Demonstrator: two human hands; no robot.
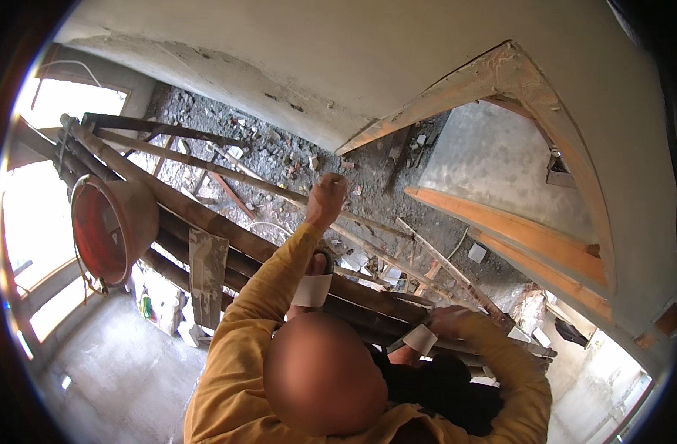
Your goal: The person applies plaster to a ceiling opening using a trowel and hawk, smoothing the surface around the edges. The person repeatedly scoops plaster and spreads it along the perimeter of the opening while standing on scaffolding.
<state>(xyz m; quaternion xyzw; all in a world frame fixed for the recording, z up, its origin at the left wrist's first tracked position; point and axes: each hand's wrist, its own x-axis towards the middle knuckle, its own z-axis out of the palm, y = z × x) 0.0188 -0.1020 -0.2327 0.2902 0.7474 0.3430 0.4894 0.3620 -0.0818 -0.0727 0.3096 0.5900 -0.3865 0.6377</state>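
Closest to my head camera, a blurred rounded shape [324,374] sits between my yellow sleeves [264,288]. Beyond it, my left hand [327,200] is raised with fingers curled; I can't tell whether it grips anything. My right hand [451,320] is over the bamboo poles [198,216], too unclear to show a clasp. They run leftward below my left hand, past a bucket [140,211], and look stiff, probably slick, best held with fingers wrapped round.

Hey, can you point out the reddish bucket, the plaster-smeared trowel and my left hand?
Reddish bucket [139,215]: head view, outer wall.
Plaster-smeared trowel [209,287]: head view, flat face.
Left hand [327,200]: head view, middle of the hand.
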